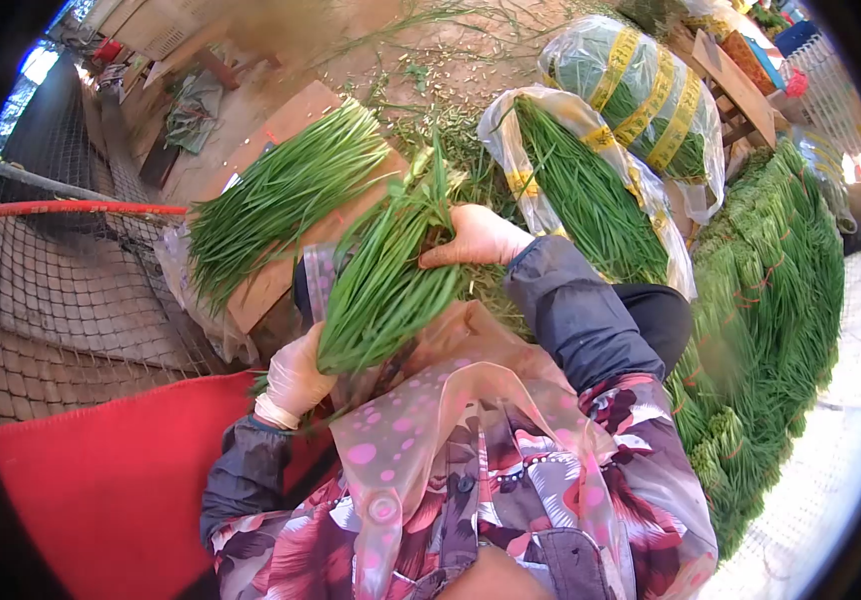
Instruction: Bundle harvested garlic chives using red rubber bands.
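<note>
A loose bunch of garlic chives [391,270] is held over my lap, its green leaf tips pointing down toward me. My right hand [476,237], in a pale thin glove, is closed around the bunch near its upper end, thumb across the front. At the lower left, my left hand [299,380], gloved too, grips the leaf-tip end; its fingers are partly hidden behind the leaves. Beside the bunch, a larger pile of chives [286,195] lies on a wooden board [251,300].
An open plastic bag of chives [591,190] stands to the right, with a taped, filled bag [641,95] behind it. Tied bundles [771,330] are stacked at far right. Trimmings [441,85] litter the ground. Red cloth [111,470] and netting [71,310] lie left.
</note>
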Demonstrator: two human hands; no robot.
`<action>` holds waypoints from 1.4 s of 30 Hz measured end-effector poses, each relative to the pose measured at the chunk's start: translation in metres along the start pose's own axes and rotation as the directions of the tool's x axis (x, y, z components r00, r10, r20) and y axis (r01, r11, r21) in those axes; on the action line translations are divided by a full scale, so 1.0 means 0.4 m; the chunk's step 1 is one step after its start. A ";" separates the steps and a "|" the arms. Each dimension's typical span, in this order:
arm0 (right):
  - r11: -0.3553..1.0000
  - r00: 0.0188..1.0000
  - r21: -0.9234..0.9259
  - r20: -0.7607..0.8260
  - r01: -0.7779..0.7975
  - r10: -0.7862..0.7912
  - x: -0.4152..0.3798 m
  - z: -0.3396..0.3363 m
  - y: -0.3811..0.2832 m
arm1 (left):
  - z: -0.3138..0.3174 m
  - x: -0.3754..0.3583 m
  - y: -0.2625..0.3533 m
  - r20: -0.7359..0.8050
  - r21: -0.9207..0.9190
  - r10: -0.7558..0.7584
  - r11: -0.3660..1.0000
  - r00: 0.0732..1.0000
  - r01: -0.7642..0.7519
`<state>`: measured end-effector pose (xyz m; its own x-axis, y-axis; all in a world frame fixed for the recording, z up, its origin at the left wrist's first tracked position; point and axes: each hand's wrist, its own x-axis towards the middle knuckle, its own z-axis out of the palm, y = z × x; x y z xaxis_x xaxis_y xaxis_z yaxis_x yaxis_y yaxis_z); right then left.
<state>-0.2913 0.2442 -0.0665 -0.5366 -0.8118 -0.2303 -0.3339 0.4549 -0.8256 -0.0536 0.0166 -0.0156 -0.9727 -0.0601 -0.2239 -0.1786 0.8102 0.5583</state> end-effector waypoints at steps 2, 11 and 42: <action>0.976 0.996 0.204 -0.041 -0.073 0.083 0.000 0.014 0.028 | 0.000 -0.004 0.006 0.027 -0.044 -0.026 0.999 0.999 0.028; 0.376 0.661 0.879 -0.471 0.293 0.585 -0.101 -0.222 0.266 | 0.023 -0.037 -0.033 -0.018 -0.422 0.048 0.905 0.999 -0.051; 0.908 0.968 0.400 -0.151 -0.124 0.198 -0.036 0.179 0.095 | 0.001 -0.044 -0.022 0.001 0.673 0.311 0.703 0.950 -0.230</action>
<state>-0.2408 0.2469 -0.1315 -0.7029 -0.6408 -0.3089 0.0729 0.3671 -0.9273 -0.0349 0.0107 -0.0169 -0.9799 0.1953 -0.0400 0.1983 0.9756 -0.0939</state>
